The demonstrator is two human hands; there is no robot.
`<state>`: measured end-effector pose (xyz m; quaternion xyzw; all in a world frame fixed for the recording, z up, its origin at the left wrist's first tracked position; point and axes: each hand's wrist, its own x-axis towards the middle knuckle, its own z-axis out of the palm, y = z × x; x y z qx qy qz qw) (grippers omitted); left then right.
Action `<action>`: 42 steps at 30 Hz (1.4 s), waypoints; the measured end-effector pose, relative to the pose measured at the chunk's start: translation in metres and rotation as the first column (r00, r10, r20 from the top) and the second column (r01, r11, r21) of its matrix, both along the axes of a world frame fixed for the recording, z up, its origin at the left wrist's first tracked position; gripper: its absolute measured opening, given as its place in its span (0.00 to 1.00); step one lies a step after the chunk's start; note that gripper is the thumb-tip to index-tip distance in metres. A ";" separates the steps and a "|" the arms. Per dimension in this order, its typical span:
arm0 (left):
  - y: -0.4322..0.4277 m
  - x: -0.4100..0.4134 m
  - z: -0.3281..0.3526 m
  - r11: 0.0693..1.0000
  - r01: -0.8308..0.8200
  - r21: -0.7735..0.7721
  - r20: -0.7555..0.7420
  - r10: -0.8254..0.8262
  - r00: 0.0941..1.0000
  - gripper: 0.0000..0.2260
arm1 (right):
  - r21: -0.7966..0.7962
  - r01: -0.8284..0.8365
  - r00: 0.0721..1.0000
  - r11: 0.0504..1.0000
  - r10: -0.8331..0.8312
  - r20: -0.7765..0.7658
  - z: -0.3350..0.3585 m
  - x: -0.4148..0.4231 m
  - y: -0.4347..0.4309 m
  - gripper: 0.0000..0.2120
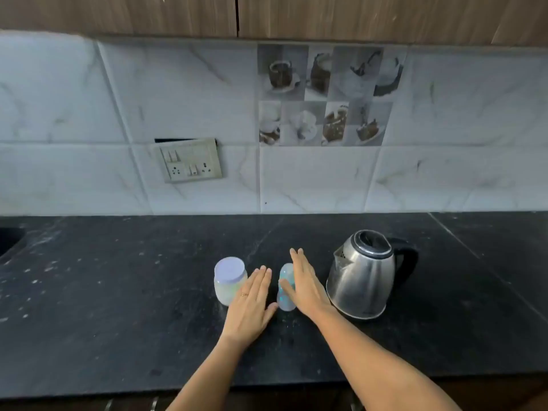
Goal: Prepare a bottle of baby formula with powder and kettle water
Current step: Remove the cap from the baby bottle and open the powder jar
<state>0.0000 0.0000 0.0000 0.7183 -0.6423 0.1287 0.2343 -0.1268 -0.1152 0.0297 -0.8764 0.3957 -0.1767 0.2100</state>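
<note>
Just my head cam, aimed forward and down at the black speckled stone counter (118, 292), close above my left hand (252, 305) and right hand (307, 287).

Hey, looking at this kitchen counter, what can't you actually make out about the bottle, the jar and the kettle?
All in the head view:
- Baby bottle: right hand covers its right side; blur hides the top and any fill level.
- Jar: left hand hides its lower right; contents too blurred to judge.
- Kettle: steel body hides any water inside.
</note>
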 end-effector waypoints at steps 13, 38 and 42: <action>0.003 -0.015 -0.016 0.979 0.068 0.192 -0.470 0.031 0.882 0.41 | 0.067 0.084 0.995 0.994 -0.087 0.044 0.018 0.005 0.018 0.21; 0.028 -0.025 -0.037 0.981 0.164 0.101 -0.822 -0.011 0.570 0.21 | 0.118 -0.456 0.710 0.882 0.441 -0.549 0.056 -0.010 0.039 0.16; 0.030 -0.023 -0.038 0.977 0.185 0.101 -0.825 -0.022 0.565 0.21 | 0.142 -0.414 0.868 0.899 0.437 -0.237 0.071 -0.027 0.023 0.18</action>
